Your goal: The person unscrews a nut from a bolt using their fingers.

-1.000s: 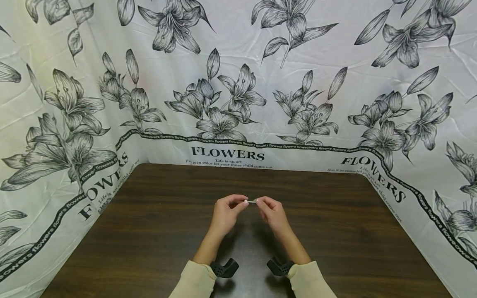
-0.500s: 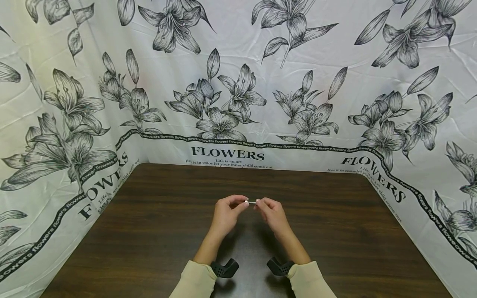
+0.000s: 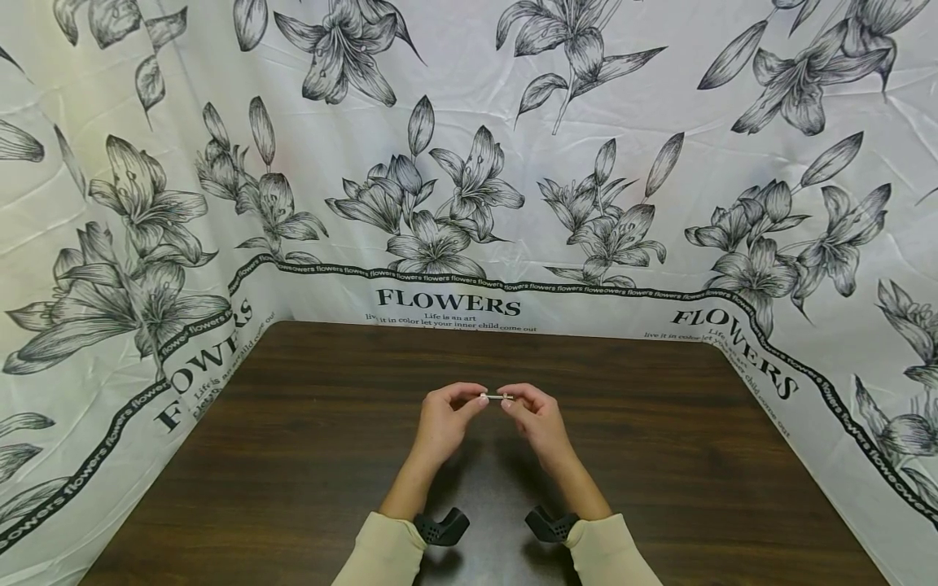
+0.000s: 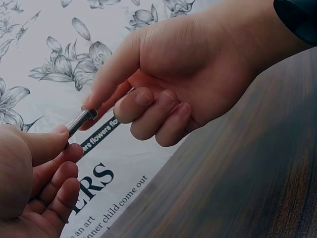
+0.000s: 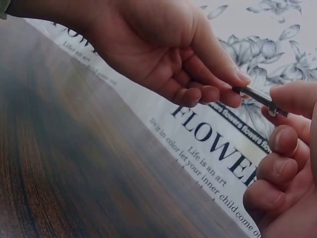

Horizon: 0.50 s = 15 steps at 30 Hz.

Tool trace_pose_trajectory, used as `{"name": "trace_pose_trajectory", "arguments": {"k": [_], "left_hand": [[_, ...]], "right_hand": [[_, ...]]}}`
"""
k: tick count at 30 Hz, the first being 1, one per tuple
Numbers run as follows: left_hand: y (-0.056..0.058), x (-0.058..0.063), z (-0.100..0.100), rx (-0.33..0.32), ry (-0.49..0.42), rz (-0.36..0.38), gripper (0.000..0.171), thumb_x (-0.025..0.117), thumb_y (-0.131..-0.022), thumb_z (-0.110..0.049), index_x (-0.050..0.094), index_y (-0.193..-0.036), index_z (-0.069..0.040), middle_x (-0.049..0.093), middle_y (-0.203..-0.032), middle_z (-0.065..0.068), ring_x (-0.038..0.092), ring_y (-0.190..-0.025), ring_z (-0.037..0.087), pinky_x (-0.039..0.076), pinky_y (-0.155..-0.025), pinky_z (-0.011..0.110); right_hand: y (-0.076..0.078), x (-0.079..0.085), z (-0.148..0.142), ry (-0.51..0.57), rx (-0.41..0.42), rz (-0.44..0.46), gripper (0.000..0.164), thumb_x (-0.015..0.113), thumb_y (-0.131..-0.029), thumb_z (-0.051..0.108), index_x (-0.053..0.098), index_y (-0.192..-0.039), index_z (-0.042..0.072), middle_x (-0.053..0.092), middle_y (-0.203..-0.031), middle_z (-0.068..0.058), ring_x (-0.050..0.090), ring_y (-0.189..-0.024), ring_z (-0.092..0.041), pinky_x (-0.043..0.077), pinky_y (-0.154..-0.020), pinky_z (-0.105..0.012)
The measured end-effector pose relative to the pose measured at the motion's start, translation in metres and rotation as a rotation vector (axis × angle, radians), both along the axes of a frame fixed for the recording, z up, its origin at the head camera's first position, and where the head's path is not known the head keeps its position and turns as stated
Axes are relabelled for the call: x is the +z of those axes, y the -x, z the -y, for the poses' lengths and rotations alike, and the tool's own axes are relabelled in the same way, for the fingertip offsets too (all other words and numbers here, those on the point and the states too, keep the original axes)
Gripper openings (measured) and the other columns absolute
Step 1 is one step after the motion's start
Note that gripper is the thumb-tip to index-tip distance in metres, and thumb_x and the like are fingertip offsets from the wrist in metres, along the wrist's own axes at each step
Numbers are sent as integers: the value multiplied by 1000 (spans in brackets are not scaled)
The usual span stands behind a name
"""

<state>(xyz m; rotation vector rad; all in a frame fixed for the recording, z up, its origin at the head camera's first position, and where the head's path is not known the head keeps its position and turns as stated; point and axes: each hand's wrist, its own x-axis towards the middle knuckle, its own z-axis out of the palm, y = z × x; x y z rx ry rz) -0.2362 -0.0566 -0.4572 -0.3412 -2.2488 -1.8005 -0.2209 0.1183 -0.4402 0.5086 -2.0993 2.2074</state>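
A small silver bolt lies level between my two hands above the table. My left hand pinches one end of it between thumb and forefinger; the fingertips cover that end. Near the other end sits a nut on the threaded shaft. My right hand has its thumb and forefinger around the nut, and a bit of shaft shows past it. Whether both fingertips press on the nut is hard to see. The other right fingers are curled toward the palm.
The dark wood table lies beneath both hands. White cloth printed with black flowers surrounds it at the back and sides. Black devices are worn on both wrists, below light sleeves.
The right thumb and forefinger have parted slightly and shifted around the bolt's end, so more of the bolt and its nut show. The left hand holds nearly still.
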Motion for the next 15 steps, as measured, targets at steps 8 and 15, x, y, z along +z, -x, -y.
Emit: {"name": "trace_pose_trajectory", "arguments": {"k": [8,15], "left_hand": [[-14,21,-2,-6,-1,-3,11,72,-86,-1,73,-97,2,70,-81,12,54,-70,18,43,-61,25],[-10,15,-2,-7,5,-4,10,73,-85,-1,73,-95,0,70,-80,10,55,-70,18,43,-60,25]], "right_hand": [[2,-3,-1,27,27,-79,22,60,-90,-11,57,-110,-20,41,-59,0,38,-48,-5,31,-46,-20],[2,-2,-2,29,35,-92,22,60,-88,-14,57,-109,-20,42,-59,-1,38,-48,-5,31,-47,-20]]}}
